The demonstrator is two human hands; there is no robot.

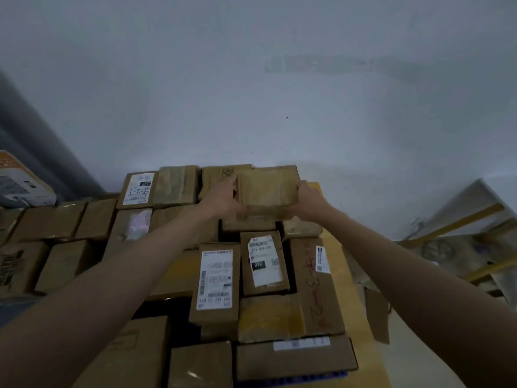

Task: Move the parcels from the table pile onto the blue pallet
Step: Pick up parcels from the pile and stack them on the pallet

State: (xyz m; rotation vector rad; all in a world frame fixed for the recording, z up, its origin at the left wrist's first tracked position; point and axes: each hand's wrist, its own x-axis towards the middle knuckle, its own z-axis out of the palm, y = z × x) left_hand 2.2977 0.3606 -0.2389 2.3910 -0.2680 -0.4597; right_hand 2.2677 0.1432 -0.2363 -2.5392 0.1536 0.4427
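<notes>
A taped brown cardboard parcel [267,189] is held at the far end of a stack of parcels. My left hand [223,201] grips its left side and my right hand [309,203] grips its right side, both arms stretched forward. Below and around it lie several brown parcels, among them one with a long white label [215,278] and one with a "032" label [264,261]. A strip of the blue pallet [293,379] shows under the nearest boxes at the bottom edge.
A pale wall rises right behind the stack. More boxes [56,247] sit in rows to the left, with a white and orange package [19,183] beyond them. Flattened cardboard with yellow tape [470,247] lies on the floor at right.
</notes>
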